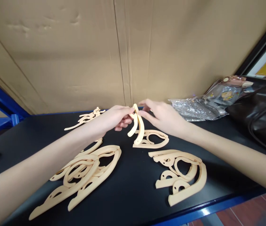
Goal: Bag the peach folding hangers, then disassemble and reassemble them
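Observation:
My left hand [117, 118] pinches the top of two curved cream plastic pieces [138, 125], held upright above the black tabletop [133, 185]. My right hand [162, 117] is beside them with fingers stretched out, the thumb touching the outer piece. Just below lies a flat cream hanger part [154, 142]. A pile of similar cream parts [85, 174] lies near my left forearm. Another stack [182, 175] lies under my right forearm. A small cream piece [87, 118] rests at the back left.
Crumpled clear plastic bags [194, 108] and a packaged item [228, 91] lie at the back right. A dark brown bag [265, 116] sits at the right edge. A cardboard wall [100, 53] stands behind. Blue metal framing [3, 110] borders the shelf.

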The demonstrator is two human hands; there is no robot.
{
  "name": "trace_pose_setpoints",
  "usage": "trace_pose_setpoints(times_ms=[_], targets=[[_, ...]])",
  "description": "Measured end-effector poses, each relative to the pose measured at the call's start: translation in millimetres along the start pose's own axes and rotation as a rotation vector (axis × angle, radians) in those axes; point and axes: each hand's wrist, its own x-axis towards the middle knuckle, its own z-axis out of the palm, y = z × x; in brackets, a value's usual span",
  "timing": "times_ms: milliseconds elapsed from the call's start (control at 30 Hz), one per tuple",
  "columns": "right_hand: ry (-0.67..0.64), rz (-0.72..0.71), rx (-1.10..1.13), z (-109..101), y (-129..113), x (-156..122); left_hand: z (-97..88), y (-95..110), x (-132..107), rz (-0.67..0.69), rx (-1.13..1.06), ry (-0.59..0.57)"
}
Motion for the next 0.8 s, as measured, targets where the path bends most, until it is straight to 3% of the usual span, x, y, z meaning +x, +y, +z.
trace_pose_setpoints(times_ms=[133,233,367,500,600,700,800], targets=[[-0.197,0.279,0.578,11,-8,8,15.7,2,5,0.021,0.044,0.142],[-0.261,0.395,0.722,14,-5,13,21.0,1,7,0.040,0.036,0.196],[-0.095,0.262,0.405,18,3,12,18.7,0,8,0.081,-0.120,0.255],[0.037,0.030,-0.238,22,5,4,10.9,2,5,-0.068,-0.397,0.112],[0.046,-0.115,-0.668,27,5,0,7.4,7,2,-0.201,-0.425,0.071],[0.023,-0.163,-0.813,34,7,0,9.2,13,0,-0.296,-0.421,0.093],[-0.038,-0.123,-0.777,36,13,2,13.4,12,0,-0.293,-0.376,0.091]])
